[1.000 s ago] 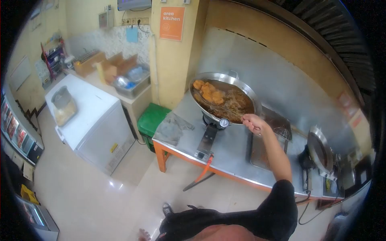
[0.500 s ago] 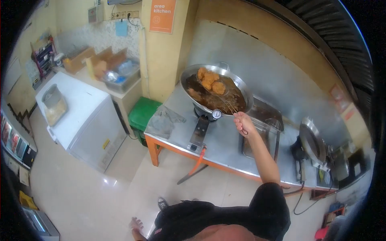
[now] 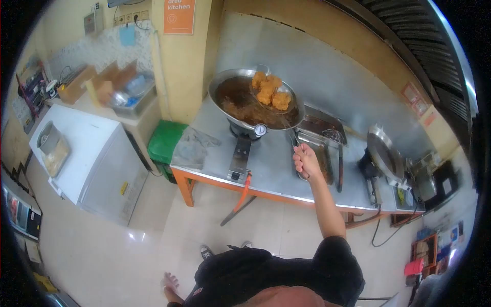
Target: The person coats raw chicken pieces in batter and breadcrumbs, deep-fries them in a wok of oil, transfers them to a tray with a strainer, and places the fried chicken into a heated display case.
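Observation:
My right hand [image 3: 305,161] is closed around the handle of a wire skimmer [image 3: 292,137], whose handle stretches across the near rim of the wok. Several golden-brown pieces of fried chicken [image 3: 266,94] lie in the skimmer's bowl, over the right part of the wok. Dark oil with foam and floating bits fills the large metal wok [image 3: 213,97], which sits on a gas burner [image 3: 239,158]. A round dial thermometer [image 3: 261,130] shows at its near edge. Low on the left, my left hand [image 3: 171,281] hangs with fingers apart, holding nothing.
Right of the wok are a metal tray [image 3: 327,166], long-handled tools and a second pan [image 3: 384,153] on another burner. A green bin [image 3: 166,142] and a white chest freezer [image 3: 92,153] stand left. A hose [image 3: 238,204] hangs off the table front.
The skimmer with the chicken has shifted right within the wok, and my right hand has drawn back toward me. The whole view has turned slightly right. My left hand still hangs low.

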A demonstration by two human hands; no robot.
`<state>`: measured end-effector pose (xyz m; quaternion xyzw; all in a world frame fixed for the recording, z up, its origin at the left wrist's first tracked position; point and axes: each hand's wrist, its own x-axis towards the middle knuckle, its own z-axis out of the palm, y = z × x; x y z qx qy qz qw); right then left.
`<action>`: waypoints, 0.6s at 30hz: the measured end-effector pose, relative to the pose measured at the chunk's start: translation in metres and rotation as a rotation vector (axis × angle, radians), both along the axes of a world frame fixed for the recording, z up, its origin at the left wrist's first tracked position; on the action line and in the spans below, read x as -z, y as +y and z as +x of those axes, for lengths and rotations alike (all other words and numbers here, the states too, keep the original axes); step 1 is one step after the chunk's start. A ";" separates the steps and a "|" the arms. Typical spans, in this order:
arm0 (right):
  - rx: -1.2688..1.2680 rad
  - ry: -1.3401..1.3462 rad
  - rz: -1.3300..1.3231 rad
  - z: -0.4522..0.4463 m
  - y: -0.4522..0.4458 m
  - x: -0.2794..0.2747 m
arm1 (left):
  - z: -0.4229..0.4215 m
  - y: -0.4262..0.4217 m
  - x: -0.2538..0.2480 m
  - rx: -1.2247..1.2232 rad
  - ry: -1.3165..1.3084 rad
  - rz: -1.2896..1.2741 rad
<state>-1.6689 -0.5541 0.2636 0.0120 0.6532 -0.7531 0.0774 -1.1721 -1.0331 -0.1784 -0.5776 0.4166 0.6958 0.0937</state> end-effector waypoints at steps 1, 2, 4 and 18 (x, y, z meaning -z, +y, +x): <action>0.008 -0.003 0.000 0.003 0.001 -0.001 | -0.004 -0.001 -0.005 -0.006 0.001 -0.014; 0.028 0.004 0.018 0.004 0.001 -0.005 | -0.013 -0.004 -0.008 -0.013 0.003 -0.027; 0.063 0.018 0.055 0.004 0.000 -0.020 | -0.028 -0.003 -0.021 -0.004 0.007 -0.041; -0.055 -0.040 -0.245 -0.033 0.003 -0.079 | -0.001 0.027 -0.004 -0.030 -0.011 0.043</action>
